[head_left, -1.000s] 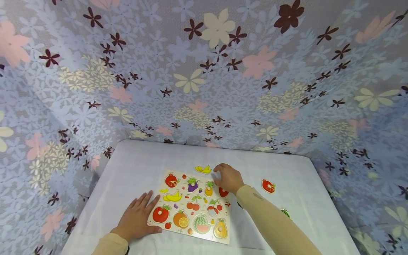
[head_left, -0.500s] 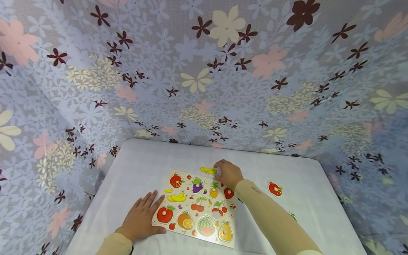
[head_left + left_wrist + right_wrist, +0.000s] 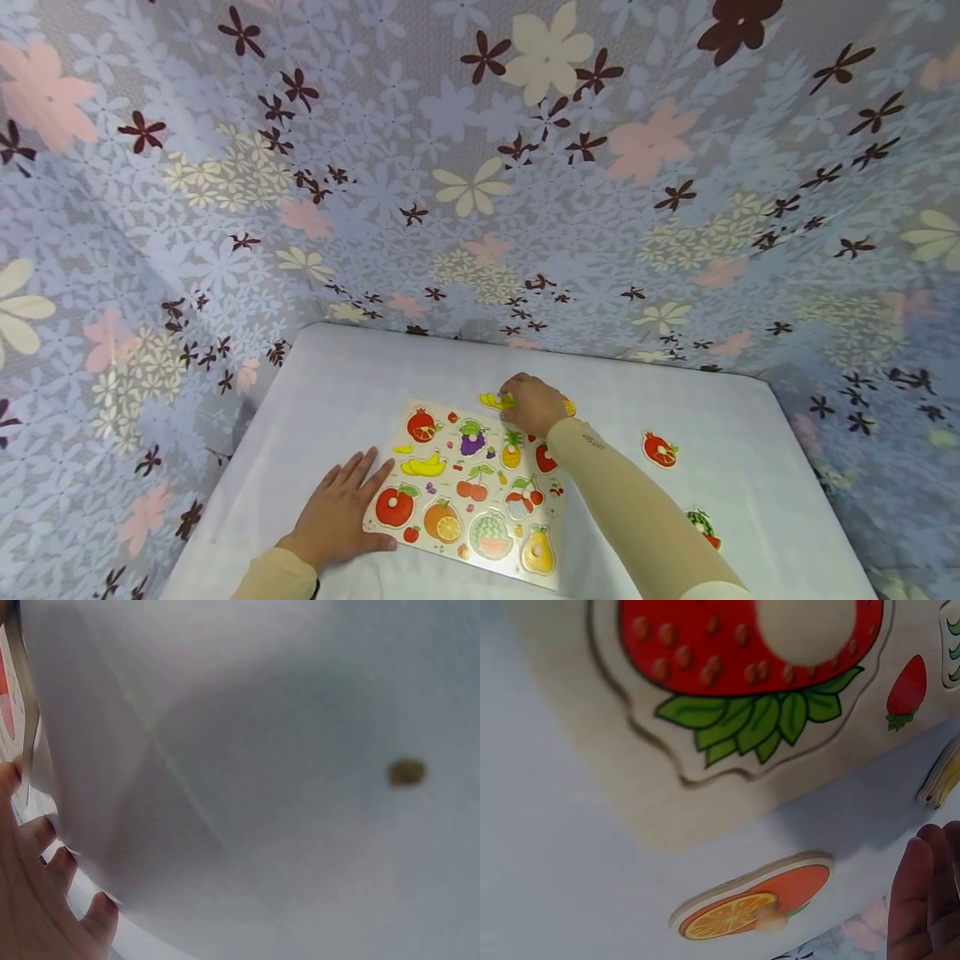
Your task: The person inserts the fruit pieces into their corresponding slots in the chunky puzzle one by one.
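A wooden fruit puzzle board (image 3: pixel 498 499) lies on the white cloth. My left hand (image 3: pixel 337 510) rests spread at its left edge; in the left wrist view the fingers (image 3: pixel 26 900) show beside the board's rim. Just past the board's far edge lies a yellow banana piece (image 3: pixel 487 401). My right hand (image 3: pixel 536 404) is over the banana's right part, fingers bent down at it; whether they pinch it I cannot tell. In the right wrist view fingertips (image 3: pixel 919 851) are close to the banana's end (image 3: pixel 936 791). An orange piece with a knob (image 3: pixel 731 919) lies close by.
A red pomegranate piece (image 3: pixel 660 449) lies right of the board. Nearer the front right is a watermelon piece (image 3: pixel 702 525), partly covered by the right sleeve (image 3: pixel 622 500). Floral cloth (image 3: pixel 480 208) rises behind the table and at both sides.
My right hand has moved left and down over the banana piece, uncovering part of the orange piece behind the wrist. The left hand stays at the board's edge. The head view has shifted slightly.
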### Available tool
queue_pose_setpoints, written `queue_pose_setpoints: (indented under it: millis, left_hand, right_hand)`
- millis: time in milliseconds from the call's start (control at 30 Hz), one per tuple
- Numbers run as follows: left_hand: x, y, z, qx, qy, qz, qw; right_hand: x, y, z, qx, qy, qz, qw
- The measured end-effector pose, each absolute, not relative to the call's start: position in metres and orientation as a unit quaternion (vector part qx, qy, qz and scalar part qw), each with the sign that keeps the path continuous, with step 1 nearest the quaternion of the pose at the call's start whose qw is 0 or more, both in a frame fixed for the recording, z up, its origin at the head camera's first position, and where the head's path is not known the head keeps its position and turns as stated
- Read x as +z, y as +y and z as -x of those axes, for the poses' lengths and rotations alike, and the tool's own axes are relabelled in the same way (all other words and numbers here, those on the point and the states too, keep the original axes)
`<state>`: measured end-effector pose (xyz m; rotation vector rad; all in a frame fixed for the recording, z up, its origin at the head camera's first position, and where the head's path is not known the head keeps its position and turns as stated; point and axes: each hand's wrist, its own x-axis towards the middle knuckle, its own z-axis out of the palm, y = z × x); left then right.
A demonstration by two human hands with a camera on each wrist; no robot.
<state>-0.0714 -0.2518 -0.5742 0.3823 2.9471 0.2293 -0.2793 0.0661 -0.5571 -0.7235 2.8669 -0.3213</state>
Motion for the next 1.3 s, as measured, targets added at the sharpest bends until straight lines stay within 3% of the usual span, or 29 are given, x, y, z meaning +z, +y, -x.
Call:
queue_pose_setpoints:
  millis: [600,1300]
  left_hand:
    - [-0.571,-0.249,0.071,0.086,0.985,-0.126,0.079]
    - [-0.568,-0.249,0.071,0.081,0.985,-0.13,0.075]
  right_hand:
    - [-0.569,0.054,0.277,-0.088,0.967,0.238,0.017]
    - [-0.565,0.067,0.268,-0.092,0.958,0.271,-0.02]
